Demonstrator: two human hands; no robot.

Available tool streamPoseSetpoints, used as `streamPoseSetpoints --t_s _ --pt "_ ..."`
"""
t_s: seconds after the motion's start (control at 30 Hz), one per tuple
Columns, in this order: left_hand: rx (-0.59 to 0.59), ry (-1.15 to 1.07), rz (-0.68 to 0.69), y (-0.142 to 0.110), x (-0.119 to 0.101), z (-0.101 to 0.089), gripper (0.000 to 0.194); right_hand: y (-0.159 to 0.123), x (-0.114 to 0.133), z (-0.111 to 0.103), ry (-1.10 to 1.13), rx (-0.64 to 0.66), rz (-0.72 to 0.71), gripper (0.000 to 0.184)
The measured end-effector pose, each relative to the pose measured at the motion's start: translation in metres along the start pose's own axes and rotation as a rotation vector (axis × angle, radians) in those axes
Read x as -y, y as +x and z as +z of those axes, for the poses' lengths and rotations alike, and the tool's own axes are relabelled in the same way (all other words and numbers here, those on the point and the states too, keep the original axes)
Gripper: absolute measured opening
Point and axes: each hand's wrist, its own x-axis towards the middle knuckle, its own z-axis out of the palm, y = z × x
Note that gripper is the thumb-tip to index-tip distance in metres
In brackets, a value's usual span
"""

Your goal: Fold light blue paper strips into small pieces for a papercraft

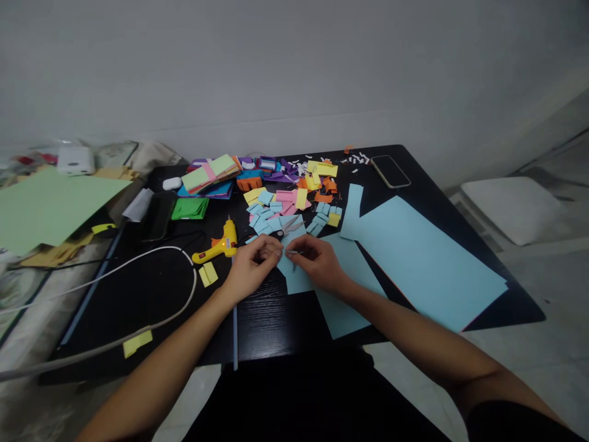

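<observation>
No lettering can be read; the small label point(227, 244) on the yellow glue gun point(229, 231) is indistinct.

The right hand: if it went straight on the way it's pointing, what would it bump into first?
The right hand would probably meet the left hand, close ahead, though exact depth is unclear.

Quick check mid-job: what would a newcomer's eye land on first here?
Probably the big blue sheets, spread over the right side of the dark table. Next, likely the yellow glue gun, lying left of the left hand, and the colourful paper pieces heaped beyond the left hand and right hand.
</observation>
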Motion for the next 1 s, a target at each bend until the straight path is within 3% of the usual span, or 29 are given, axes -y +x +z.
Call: streamPoseSetpoints --t_s 0.27,0.4,0.7,1.0 --pt "-0.036 0.124 0.157 -0.002 -0.001 -0.001 0.004 0.001 0.01 -0.007 0.057 0.066 0.038 0.014" --pt "-0.026 0.22 0.234 -0.005 -0.002 -0.001 0.004 -0.001 0.01 -0.005 0.018 0.018 0.019 0.017" --pt "-0.011 0.257 0.151 -0.003 -0.002 -0.001 0.01 -0.004 -0.001 0.0 -0.025 -0.041 -0.041 0.029" --pt "-0.028 0.192 0.133 -0.001 -0.004 -0.001 0.013 -0.001 0.003 -0.003 -0.145 0.005 0.004 0.024"
